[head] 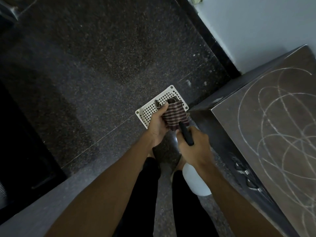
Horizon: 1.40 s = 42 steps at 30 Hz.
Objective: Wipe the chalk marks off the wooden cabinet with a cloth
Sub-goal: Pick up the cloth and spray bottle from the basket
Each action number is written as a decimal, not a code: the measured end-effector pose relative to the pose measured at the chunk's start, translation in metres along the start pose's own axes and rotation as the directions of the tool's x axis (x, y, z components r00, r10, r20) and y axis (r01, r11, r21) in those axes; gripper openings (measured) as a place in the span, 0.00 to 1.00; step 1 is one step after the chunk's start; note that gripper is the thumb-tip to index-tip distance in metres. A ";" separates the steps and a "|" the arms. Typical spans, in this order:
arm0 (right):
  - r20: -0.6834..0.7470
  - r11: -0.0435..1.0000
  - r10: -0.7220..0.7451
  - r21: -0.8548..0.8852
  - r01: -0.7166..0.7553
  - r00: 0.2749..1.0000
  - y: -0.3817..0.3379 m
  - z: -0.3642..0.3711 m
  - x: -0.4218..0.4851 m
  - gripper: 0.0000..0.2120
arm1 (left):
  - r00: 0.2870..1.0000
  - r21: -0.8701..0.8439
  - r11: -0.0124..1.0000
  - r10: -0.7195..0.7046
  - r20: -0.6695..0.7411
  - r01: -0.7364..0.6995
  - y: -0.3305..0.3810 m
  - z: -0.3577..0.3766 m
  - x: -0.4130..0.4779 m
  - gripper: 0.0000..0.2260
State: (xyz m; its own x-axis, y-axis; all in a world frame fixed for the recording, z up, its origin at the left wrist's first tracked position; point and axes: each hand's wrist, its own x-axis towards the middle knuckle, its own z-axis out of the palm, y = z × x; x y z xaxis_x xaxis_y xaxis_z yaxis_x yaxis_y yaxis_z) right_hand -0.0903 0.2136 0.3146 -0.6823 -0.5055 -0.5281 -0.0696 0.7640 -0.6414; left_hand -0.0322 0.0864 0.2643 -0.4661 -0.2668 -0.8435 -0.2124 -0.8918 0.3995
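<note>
While I had only the head view to go on, I logged both hands busy in front of the body. The left hand (158,122) held a checked cloth (176,115), bunched, with the thumb curled over its top edge and the fingers under it. The right hand (193,147) was wrapped round the black trigger head of a spray bottle (195,180), white body hanging below the wrist. The nozzle pointed at the cloth; touching or just short, I couldn't tell. The wooden cabinet (277,151) stood to the right, apart from the cloth. Chalk marks (266,106), looping white scribbles, covered its top, and none looked wiped. A white plastic lattice basket (148,112) lay on the dark speckled floor (102,65) under the hands. A pale wall (256,23) ran behind the cabinet.

Handling, my guess: the cloth was light, soft and floppy. It wanted bunching into a pad in the palm, flat face out, loose corners tucked in. Damp, it should lift chalk rather than smear it. The bottle was smooth plastic, fill level not visible, best held at the neck.
</note>
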 end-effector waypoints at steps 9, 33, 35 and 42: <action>-0.004 0.996 0.040 -0.082 -0.040 0.999 -0.009 0.011 0.004 0.15 | 1.000 -0.047 0.999 -0.001 -0.018 0.000 -0.004 -0.015 0.005 0.17; -0.047 0.977 -0.200 -0.082 0.195 0.979 0.019 0.035 0.039 0.10 | 0.989 -0.054 0.999 -0.007 -0.148 -0.001 0.026 -0.055 0.031 0.22; -0.104 0.970 -0.228 -0.111 0.216 0.968 0.024 0.042 0.058 0.15 | 0.987 -0.063 0.998 -0.008 -0.161 -0.003 0.031 -0.061 0.038 0.21; -0.267 0.898 -0.440 -0.123 0.422 0.858 0.033 0.087 0.129 0.18 | 0.982 -0.092 0.995 0.014 -0.188 -0.032 0.036 -0.085 0.082 0.21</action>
State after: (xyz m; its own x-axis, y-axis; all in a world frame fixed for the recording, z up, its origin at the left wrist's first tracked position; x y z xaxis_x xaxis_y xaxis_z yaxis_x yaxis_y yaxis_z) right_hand -0.1172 0.1388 0.1771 -0.7486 -0.6627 -0.0226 -0.4401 0.5220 -0.7306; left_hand -0.0048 0.0014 0.1789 -0.2991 -0.3435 -0.8903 -0.1170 -0.9127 0.3914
